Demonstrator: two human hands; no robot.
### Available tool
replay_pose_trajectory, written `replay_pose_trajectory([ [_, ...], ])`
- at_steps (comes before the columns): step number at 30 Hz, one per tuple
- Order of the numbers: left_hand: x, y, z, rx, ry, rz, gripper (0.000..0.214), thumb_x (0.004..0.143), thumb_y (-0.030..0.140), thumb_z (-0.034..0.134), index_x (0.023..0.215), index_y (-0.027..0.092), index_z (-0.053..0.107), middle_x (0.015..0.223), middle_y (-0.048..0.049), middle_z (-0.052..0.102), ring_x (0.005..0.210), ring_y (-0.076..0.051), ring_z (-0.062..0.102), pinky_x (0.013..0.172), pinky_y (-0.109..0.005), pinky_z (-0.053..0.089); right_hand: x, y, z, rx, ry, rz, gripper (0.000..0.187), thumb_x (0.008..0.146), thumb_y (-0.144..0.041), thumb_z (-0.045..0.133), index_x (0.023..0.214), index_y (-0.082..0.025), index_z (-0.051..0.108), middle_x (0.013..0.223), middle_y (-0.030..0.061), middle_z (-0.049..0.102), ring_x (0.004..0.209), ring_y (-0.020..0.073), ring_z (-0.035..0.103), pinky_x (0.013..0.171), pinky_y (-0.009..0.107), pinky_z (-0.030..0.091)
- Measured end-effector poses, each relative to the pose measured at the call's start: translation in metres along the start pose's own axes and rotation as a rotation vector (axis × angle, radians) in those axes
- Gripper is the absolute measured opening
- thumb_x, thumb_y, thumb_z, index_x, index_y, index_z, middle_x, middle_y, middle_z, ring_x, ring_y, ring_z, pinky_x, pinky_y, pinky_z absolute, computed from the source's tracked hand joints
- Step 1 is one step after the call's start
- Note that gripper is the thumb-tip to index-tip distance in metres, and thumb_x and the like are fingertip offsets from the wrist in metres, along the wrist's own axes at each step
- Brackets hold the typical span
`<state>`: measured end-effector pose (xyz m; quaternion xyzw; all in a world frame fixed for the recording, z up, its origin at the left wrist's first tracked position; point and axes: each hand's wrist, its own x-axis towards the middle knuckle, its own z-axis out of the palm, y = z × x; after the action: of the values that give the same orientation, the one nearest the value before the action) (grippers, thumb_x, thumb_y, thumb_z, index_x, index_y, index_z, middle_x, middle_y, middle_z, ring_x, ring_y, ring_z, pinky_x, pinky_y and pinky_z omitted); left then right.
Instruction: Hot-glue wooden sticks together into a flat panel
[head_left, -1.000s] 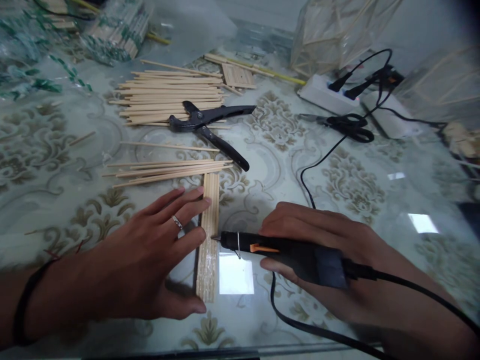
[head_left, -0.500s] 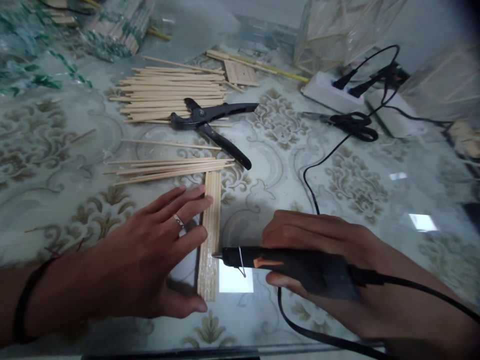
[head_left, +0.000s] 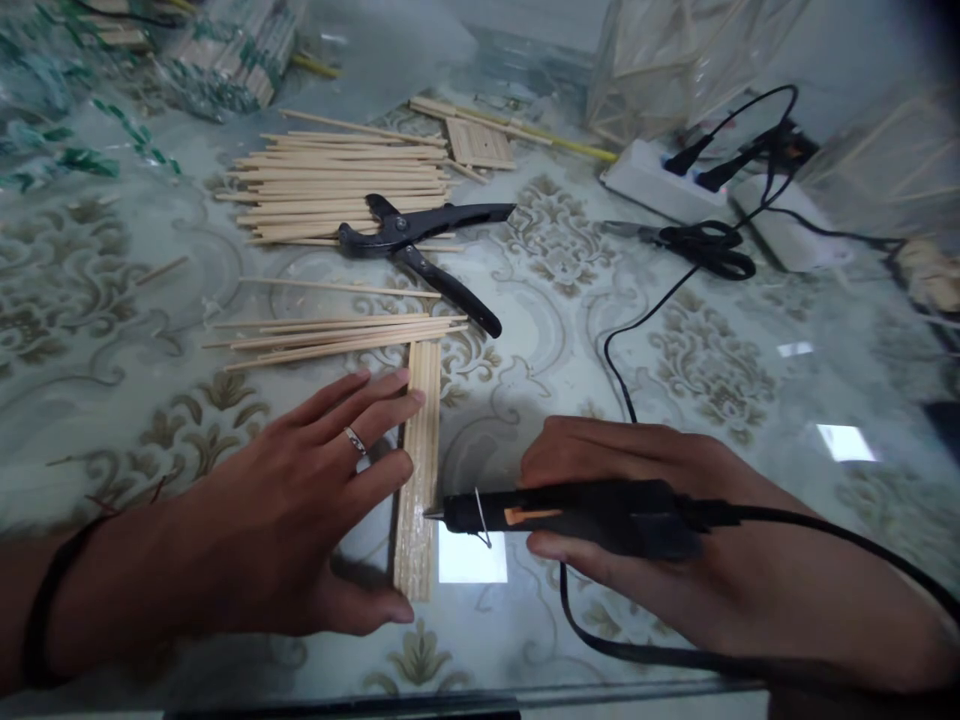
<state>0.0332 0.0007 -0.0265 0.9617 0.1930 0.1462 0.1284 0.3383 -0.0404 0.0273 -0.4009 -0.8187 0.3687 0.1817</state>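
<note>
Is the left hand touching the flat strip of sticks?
Touching. The head view shows the left hand laying fingertips and thumb on the left edge of the strip of sticks, no gap. The right hand holds the glue gun.

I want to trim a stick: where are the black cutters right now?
The black cutters lie on the table, upper centre of the head view, their head on the big stick pile, beyond the left hand.

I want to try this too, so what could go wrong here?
The glue gun touches the stick panel with its tip, close to the left hand pressing it flat; hot glue might burn those fingers. The black cord loops below the right hand and could snag, tugging the gun.
</note>
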Motion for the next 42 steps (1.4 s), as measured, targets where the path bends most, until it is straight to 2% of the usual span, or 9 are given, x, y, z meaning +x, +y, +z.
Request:
replay_pose_trajectory([
  [8,-0.0005,0.0012,0.0006,-0.005,0.012,-0.006,0.064,0.08,0.066,0.085,0.113,0.016,0.063,0.156,-0.0273,0.064,0.155,-0.048,0.056,0.134,-0.065,0.044,0.0005,0.0005,-0.0002,-0.1,0.071,-0.008,0.007,0.107,-0.02,0.071,0.104,-0.026,0.069,0.088,-0.0026,0.073,0.074,0.0149,0.07,0.065,0.029,0.057],
  [14,-0.0021,0.0002,0.0028,-0.008,-0.002,-0.028,0.065,0.078,0.067,0.086,0.115,0.017,0.064,0.16,-0.0266,0.062,0.159,-0.047,0.052,0.136,-0.063,0.041,0.0016,0.0048,0.0026,-0.132,0.106,-0.037,0.009,0.108,-0.02,0.069,0.101,-0.026,0.068,0.089,-0.0019,0.075,0.074,0.0155,0.071,0.065,0.029,0.057],
  [20,-0.0007,0.0006,0.0016,-0.007,0.002,-0.01,0.068,0.079,0.07,0.085,0.115,0.016,0.065,0.158,-0.0278,0.063,0.156,-0.048,0.055,0.134,-0.065,0.043,0.0026,0.0026,0.0036,-0.179,0.155,0.03,0.01,0.107,-0.022,0.07,0.102,-0.028,0.065,0.085,-0.0031,0.072,0.069,0.0172,0.07,0.061,0.031,0.056],
  [25,-0.0004,0.0013,0.0018,-0.007,0.005,-0.016,0.07,0.077,0.071,0.088,0.113,0.015,0.066,0.159,-0.028,0.062,0.157,-0.048,0.054,0.136,-0.062,0.041,0.0039,0.0019,0.0044,-0.164,0.176,0.03,0.01,0.108,-0.023,0.07,0.101,-0.029,0.066,0.086,-0.0034,0.072,0.07,0.0181,0.071,0.063,0.031,0.057],
  [30,-0.0006,0.0013,0.0009,-0.031,-0.003,-0.026,0.065,0.079,0.067,0.086,0.113,0.015,0.067,0.158,-0.0268,0.063,0.158,-0.047,0.053,0.136,-0.063,0.041,0.0023,-0.001,0.0033,-0.154,0.169,0.075,0.006,0.106,-0.026,0.073,0.101,-0.026,0.069,0.087,-0.0026,0.072,0.07,0.017,0.07,0.064,0.03,0.056],
  [34,-0.001,0.0007,0.0009,-0.024,-0.01,-0.011,0.067,0.076,0.068,0.088,0.112,0.015,0.065,0.157,-0.0297,0.063,0.157,-0.05,0.053,0.134,-0.066,0.044,0.0031,-0.0001,0.003,-0.145,0.171,0.087,0.008,0.105,-0.026,0.074,0.098,-0.025,0.07,0.085,-0.0029,0.07,0.07,0.0164,0.068,0.063,0.03,0.054],
  [42,0.0003,0.0006,0.0006,-0.016,0.0,-0.004,0.067,0.077,0.068,0.087,0.112,0.017,0.063,0.155,-0.0286,0.064,0.157,-0.049,0.054,0.135,-0.065,0.042,0.0034,-0.0008,0.0039,-0.178,0.2,0.121,0.013,0.108,-0.03,0.072,0.097,-0.023,0.07,0.085,-0.0016,0.069,0.07,0.0171,0.067,0.064,0.031,0.052],
])
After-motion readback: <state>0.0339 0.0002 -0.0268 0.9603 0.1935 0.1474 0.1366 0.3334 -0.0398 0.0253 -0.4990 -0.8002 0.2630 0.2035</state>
